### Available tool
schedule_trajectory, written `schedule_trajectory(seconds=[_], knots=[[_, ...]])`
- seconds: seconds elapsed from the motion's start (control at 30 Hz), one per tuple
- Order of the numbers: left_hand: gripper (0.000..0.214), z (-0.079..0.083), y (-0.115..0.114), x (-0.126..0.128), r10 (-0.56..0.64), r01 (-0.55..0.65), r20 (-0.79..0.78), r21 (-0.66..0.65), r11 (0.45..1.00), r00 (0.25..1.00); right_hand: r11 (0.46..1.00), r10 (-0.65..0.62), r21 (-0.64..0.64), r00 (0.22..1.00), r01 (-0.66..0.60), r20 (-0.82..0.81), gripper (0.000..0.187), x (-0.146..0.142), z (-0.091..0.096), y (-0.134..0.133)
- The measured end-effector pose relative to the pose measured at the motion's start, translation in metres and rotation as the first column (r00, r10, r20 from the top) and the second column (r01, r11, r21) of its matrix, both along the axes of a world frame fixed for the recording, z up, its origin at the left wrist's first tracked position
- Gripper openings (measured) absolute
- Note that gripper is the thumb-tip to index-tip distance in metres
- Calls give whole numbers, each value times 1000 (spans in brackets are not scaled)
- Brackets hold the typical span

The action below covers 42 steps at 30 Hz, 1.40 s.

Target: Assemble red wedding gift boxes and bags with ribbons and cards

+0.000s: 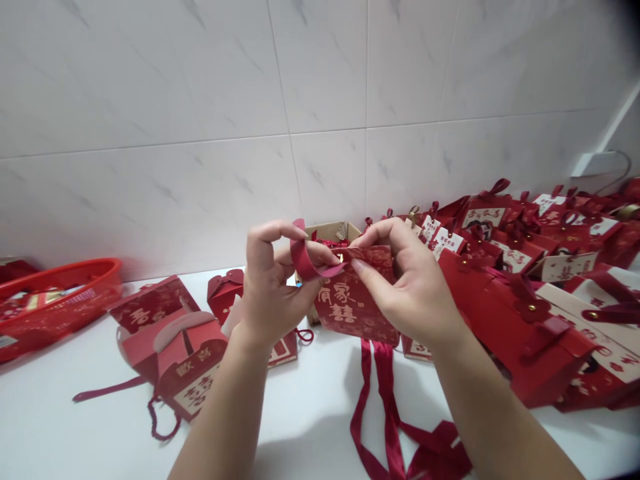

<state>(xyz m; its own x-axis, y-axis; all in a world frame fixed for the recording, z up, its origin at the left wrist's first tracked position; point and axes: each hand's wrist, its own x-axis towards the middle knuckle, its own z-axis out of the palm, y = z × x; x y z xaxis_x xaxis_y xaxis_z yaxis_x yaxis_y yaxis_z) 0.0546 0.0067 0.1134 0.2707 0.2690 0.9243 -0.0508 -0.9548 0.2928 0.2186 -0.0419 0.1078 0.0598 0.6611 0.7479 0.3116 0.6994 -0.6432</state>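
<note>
Red paper gift box [356, 303] held above desk [310, 407] centre, near back edge | ribbon [307, 263] pinched by left hand [273, 287] fingers, box top by right hand [400, 280] | judged light, crushable, best gripped at folded top.

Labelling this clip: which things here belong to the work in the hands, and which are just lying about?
In hand:
- left hand pinching the ribbon loop
- right hand gripping the red gift box

Lying about:
- red basket
- cardboard box
- loose ribbons
- open boxes, left
- pile of boxes, right
</note>
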Motion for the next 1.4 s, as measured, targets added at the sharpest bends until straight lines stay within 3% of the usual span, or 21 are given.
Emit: schedule_trajectory(seconds=[0.2, 0.33, 0.6, 0.73, 0.87, 0.93, 1.0, 1.17, 1.27, 1.4], knots=[[56, 2, 0, -6, 41, -41, -41, -2, 999, 998, 999, -31, 26, 999, 30, 20, 16, 0, 0, -2], [55, 2, 3, -6, -7, 5, -54, -35, 999, 998, 996, -53, 76, 998, 51, 35, 19, 1, 0, -1], [52, 2, 2, -6, 1, -7, -51, -107, 994, 999, 994, -10, 111, 999, 5, 46, 20, -2, -2, 3], [50, 4, 0, -7, 134, -136, -42, -42, 990, 990, 994, -15, 113, 997, 6, 78, 18, -3, -2, 3], [53, 8, 1, -8, 332, -329, -8, 103, 939, 943, 992, 16, 126, 994, -30, 112, 17, -1, -3, 2], [51, 9, 1, -8, 320, -317, -73, 51, 947, 945, 989, 36, 134, 989, -55, 143, 18, 0, -4, 4], [52, 8, 0, -6, 251, -265, -142, -85, 961, 957, 988, 20, 148, 989, -41, 145, 19, 0, -6, 8], [66, 7, -7, 1, 205, -222, -85, -314, 923, 975, 992, -34, 127, 998, 27, 54, 24, -1, -6, 18], [79, 10, -8, 2, 180, -182, -42, -392, 902, 983, 995, 18, 103, 1000, -19, 10, 20, -1, -4, 19], [98, 14, -5, -3, 252, -246, -46, -451, 858, 966, 986, 154, 72, 987, -151, -40, 17, 1, -4, 16]])
